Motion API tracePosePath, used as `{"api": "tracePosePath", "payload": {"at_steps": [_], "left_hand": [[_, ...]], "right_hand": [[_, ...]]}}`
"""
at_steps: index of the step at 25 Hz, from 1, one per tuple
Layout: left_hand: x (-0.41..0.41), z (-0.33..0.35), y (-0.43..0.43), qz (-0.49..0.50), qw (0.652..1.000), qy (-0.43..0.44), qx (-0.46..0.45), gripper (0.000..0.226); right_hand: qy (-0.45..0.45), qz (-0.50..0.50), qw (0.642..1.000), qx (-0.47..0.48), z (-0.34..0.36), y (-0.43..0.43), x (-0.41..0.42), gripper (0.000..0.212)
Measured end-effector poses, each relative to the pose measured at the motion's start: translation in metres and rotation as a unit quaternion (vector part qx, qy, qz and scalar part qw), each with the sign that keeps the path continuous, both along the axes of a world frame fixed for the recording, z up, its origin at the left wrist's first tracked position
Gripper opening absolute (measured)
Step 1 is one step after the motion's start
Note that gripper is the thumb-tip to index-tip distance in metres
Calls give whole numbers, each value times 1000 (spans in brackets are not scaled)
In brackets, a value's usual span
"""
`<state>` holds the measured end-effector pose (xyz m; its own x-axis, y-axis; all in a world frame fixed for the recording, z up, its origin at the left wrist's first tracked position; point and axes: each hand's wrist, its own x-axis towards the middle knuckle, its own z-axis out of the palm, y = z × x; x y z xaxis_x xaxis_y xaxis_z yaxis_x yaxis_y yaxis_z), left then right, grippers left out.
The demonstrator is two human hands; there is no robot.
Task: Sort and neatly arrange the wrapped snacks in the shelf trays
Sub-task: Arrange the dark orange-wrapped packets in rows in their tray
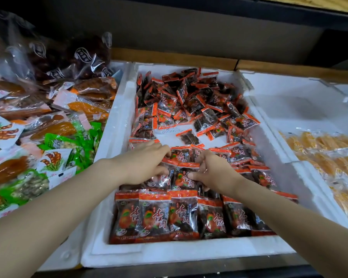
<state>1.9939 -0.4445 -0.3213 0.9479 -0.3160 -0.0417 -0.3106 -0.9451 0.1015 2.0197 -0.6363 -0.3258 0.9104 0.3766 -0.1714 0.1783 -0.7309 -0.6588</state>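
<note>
A white foam tray (117,125) in the middle holds many small red-and-black wrapped snacks. A neat upright row of packets (169,215) stands along its near edge, while a loose heap (191,101) fills the far half. My left hand (147,163) grips a packet (161,179) in the second row, fingers curled over its top edge. My right hand (211,169) pinches the neighbouring packet (184,178) by its top seal. A single loose packet (188,136) lies on bare tray floor in the centre.
To the left lies a pile of mixed snack bags (38,127) in green, white and orange wrappers. On the right, another foam tray (301,109) holds yellow wrapped snacks (329,153). A dark shelf wall rises behind.
</note>
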Motion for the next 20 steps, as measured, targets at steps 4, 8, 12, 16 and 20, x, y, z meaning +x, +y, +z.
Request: {"api": "tracePosePath", "payload": {"at_steps": [4, 8, 12, 16, 20], "left_hand": [[3, 4, -3, 50, 982, 1, -185, 13], [5, 5, 0, 62, 977, 29, -204, 10], [-3, -4, -2, 11, 998, 47, -49, 44], [-6, -7, 4, -9, 998, 52, -34, 56], [-8, -8, 5, -21, 998, 52, -9, 56]], "right_hand": [[27, -50, 994, 94, -2, -1, 7, 28], [22, -57, 992, 113, -6, -4, 13, 34], [28, -36, 994, 99, -8, -3, 12, 28], [33, -23, 996, 75, -9, -2, 13, 22], [-87, 66, 993, -38, -4, -4, 5, 25]]}}
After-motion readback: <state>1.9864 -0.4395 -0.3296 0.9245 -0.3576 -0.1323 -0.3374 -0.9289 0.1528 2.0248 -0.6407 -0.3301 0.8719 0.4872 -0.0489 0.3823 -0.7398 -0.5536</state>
